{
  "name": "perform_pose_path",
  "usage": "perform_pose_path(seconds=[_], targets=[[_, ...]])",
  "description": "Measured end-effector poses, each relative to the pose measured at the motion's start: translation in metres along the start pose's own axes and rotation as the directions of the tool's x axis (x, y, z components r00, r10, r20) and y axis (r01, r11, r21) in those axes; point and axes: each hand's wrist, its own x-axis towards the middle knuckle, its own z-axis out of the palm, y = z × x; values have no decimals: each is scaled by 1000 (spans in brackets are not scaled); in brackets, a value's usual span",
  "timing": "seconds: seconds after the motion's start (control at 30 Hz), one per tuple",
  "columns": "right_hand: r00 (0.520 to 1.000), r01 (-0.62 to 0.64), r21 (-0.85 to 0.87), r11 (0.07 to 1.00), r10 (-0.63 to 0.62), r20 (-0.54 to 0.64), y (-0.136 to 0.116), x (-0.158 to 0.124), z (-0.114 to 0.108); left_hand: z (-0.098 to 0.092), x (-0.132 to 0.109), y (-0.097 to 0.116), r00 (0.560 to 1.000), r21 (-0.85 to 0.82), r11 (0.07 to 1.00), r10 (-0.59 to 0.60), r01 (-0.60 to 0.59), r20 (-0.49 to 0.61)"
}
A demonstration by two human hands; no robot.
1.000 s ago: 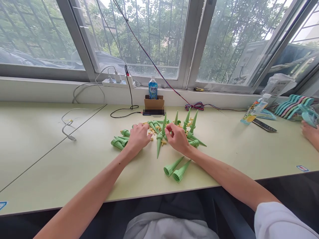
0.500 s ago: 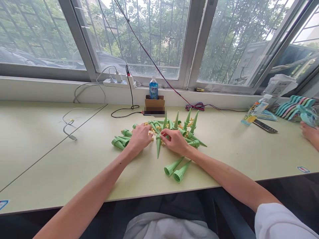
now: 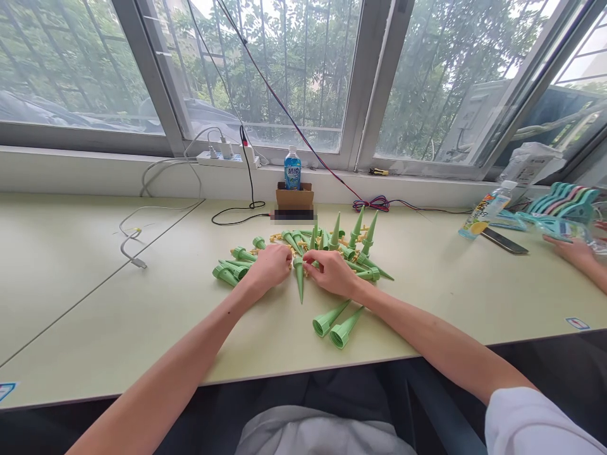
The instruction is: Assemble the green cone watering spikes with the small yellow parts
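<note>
In the head view my right hand [image 3: 332, 272] pinches a green plastic watering spike [image 3: 299, 278] near its wide collar, and the spike's tip points toward me. My left hand [image 3: 271, 268] is closed just left of that collar; its fingertips are hidden, so what they hold cannot be made out. Around both hands lie several more green spikes, some standing upright like the spike [image 3: 356, 229] behind my right hand. Small yellow valve pieces [image 3: 275, 237] are scattered among them. Nearer me, two hollow green cones [image 3: 344, 328] lie with their threaded mouths facing me.
A blue-labelled bottle [image 3: 293, 169] stands in a cardboard box [image 3: 294, 197] by the window. To the right are a tilted drink bottle [image 3: 487, 210], a phone [image 3: 504, 241], hangers [image 3: 562, 201] and another person's hand [image 3: 573, 253]. Cables [image 3: 135, 237] lie on the left.
My left hand has drawn back toward me from the yellow pieces, its fingers closing beside the spike. The held spike has shifted slightly left. The other person's hand has moved left.
</note>
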Motion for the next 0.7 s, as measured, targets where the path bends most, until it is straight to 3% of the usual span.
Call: perform_pose_path(seconds=[0.23, 0.4, 0.57, 0.7], targets=[[1000, 11, -7, 1000, -11, -1, -1, 0, 0, -13, -10, 10, 996, 16, 1000, 22, -24, 82], [1000, 8, -10, 1000, -8, -3, -1, 0, 0, -11, -11, 10, 996, 32, 998, 52, -54, 69], [1000, 10, 7, 1000, -10, -5, -1, 0, 0, -4, -7, 4, 999, 23, 999, 38, -38, -15], [998, -29, 47, 998, 32, -62, -5, 1, -1, -13, -7, 5, 973, -142, 989, 10, -44, -232]])
